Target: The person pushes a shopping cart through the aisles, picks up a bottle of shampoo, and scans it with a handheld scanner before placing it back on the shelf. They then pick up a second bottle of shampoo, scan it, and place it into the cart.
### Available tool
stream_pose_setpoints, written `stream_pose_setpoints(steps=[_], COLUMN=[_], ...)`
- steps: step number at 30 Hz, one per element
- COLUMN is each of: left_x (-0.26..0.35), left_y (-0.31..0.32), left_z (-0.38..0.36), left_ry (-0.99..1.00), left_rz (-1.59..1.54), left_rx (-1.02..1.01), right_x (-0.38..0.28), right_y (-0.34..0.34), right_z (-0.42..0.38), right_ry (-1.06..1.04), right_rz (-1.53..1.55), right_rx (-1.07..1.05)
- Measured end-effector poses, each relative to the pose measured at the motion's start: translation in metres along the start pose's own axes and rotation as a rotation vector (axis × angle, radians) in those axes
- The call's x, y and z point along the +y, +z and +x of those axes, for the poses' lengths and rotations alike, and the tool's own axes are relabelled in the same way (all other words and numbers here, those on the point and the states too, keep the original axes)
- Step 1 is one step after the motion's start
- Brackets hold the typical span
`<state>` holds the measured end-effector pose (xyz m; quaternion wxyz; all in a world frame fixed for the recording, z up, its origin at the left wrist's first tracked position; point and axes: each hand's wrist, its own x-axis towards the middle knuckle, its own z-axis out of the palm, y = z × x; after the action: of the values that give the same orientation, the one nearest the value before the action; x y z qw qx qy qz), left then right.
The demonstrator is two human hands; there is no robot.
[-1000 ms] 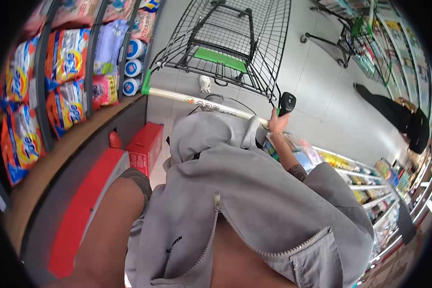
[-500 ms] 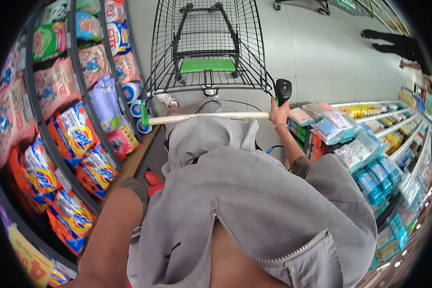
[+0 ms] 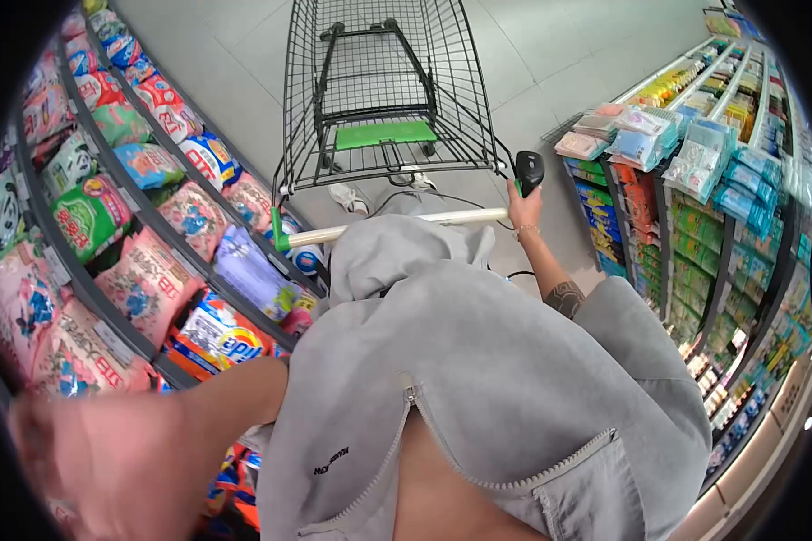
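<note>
My right hand [image 3: 524, 211] is wrapped round the right end of the pale handle [image 3: 465, 216] of a shopping cart. A black device like a handheld scanner [image 3: 530, 169] rises just above that fist. The wire cart [image 3: 383, 86] stands in front of me with nothing in its basket, a green panel [image 3: 384, 135] across it. At the lower left, my left hand [image 3: 90, 460] is smeared by motion, held out over the shelf of bagged detergent. Nearest to it are a pink floral bag [image 3: 86, 352] and an orange Tide bag [image 3: 216, 335].
Tiered shelves [image 3: 144, 347] of laundry bags run along the left side. At the right, a shelf unit [image 3: 659, 234] carries packs of pale blue and white goods [image 3: 699, 158]. Grey floor tiles [image 3: 523, 54] lie beyond the cart. A dark cable [image 3: 424, 191] hangs below the basket.
My left arm has swung up and outward over the left shelf, and its hand has come into view. The view has turned relative to the shelves. My right hand stays on the handle.
</note>
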<state>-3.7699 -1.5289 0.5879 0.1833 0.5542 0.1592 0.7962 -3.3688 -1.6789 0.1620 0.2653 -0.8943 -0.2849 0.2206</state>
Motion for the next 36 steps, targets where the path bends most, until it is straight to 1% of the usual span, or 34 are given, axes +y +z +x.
stream_pose_setpoints(steps=[2, 4, 7, 9, 10, 12, 14, 16, 18, 20, 22, 23, 26, 28, 32, 34, 35, 36], left_x=[-0.011, -0.007, 0.008, 0.01, 0.009, 0.008, 0.006, 0.0, 0.0, -0.003, -0.01, -0.011, -0.016, -0.022, -0.044, -0.064, -0.081, -0.106], left_y=[-0.03, -0.043, -0.039, -0.031, -0.029, -0.03, -0.028, -0.021, -0.012, -0.001, 0.018, 0.025, 0.049, 0.064, 0.094, 0.111, 0.114, 0.109], left_z=[0.008, 0.016, 0.023, 0.03, 0.03, 0.031, 0.032, 0.032, 0.031, 0.028, 0.026, 0.025, 0.02, 0.016, 0.008, 0.002, -0.008, -0.025], left_ry=[-0.201, -0.171, 0.026, 0.08, 0.098, 0.119, 0.125, 0.122, 0.126, 0.135, 0.137, 0.141, 0.154, 0.164, 0.177, 0.164, 0.137, 0.053], left_rz=[0.013, 0.001, -0.01, -0.023, -0.048, -0.095, -0.14, -0.169, -0.202, -0.235, -0.267, -0.286, -0.311, -0.322, -0.302, -0.226, -0.151, 0.043], left_rx=[0.137, 0.086, -0.068, -0.118, -0.13, -0.138, -0.151, -0.169, -0.194, -0.208, -0.213, -0.214, -0.232, -0.25, -0.295, -0.318, -0.338, -0.386], right_x=[-0.005, -0.003, 0.004, 0.0, -0.002, 0.001, 0.014, 0.008, 0.009, 0.014, 0.016, 0.017, 0.019, 0.022, 0.039, 0.042, 0.035, 0.031], right_y=[0.001, 0.005, 0.016, 0.018, 0.02, 0.022, 0.033, 0.028, 0.032, 0.036, 0.033, 0.033, 0.029, 0.026, 0.022, 0.017, 0.008, 0.004], right_z=[-0.015, -0.04, -0.065, -0.074, -0.082, -0.089, -0.095, -0.097, -0.101, -0.102, -0.094, -0.093, -0.085, -0.078, -0.057, -0.042, -0.035, -0.03], right_ry=[0.022, 0.059, 0.106, 0.117, 0.164, 0.222, 0.241, 0.273, 0.255, 0.279, 0.356, 0.365, 0.425, 0.397, 0.411, 0.409, 0.427, 0.449], right_rz=[-0.015, -0.135, -0.076, -0.021, -0.058, -0.1, -0.087, -0.038, -0.024, -0.008, -0.036, -0.035, -0.046, 0.027, 0.02, 0.022, 0.044, 0.063], right_rx=[0.028, 0.061, 0.108, 0.13, 0.145, 0.189, 0.249, 0.254, 0.284, 0.316, 0.333, 0.374, 0.385, 0.408, 0.43, 0.42, 0.422, 0.428])
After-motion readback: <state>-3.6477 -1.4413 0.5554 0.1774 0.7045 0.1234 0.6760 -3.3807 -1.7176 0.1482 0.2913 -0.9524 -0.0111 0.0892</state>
